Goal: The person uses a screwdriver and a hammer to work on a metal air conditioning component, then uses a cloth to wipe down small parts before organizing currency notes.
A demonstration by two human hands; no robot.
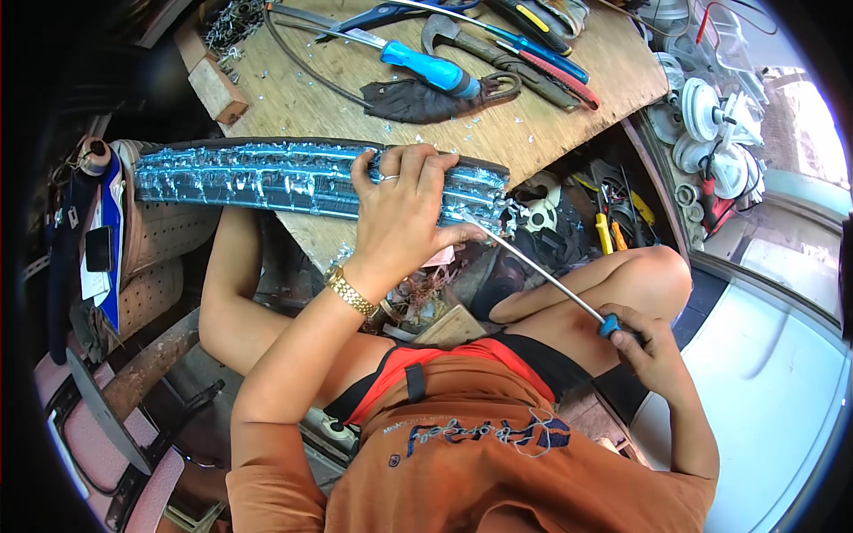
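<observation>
A long, slightly curved dark strip [267, 173] lies across the near edge of a wooden worktop, with rows of shiny blue-silver, torn foil-like material along it. My left hand [404, 200] is closed over its right part, fingers bent over the far edge and thumb stretched along the near side. In my right hand [644, 346] is the blue handle of a long screwdriver [551, 277]. Its thin metal shaft slants up and left, and its tip meets the strip beside my left thumb. My right fingers are wrapped round the handle.
On the wooden worktop [302, 80] lie a blue-handled screwdriver [431, 71], a hammer [498, 58], a dark cloth [418, 102] and shiny scraps. A wooden block [218, 89] stands at its left edge. Yellow-handled tools [604, 233] and white round parts [702, 111] are at the right.
</observation>
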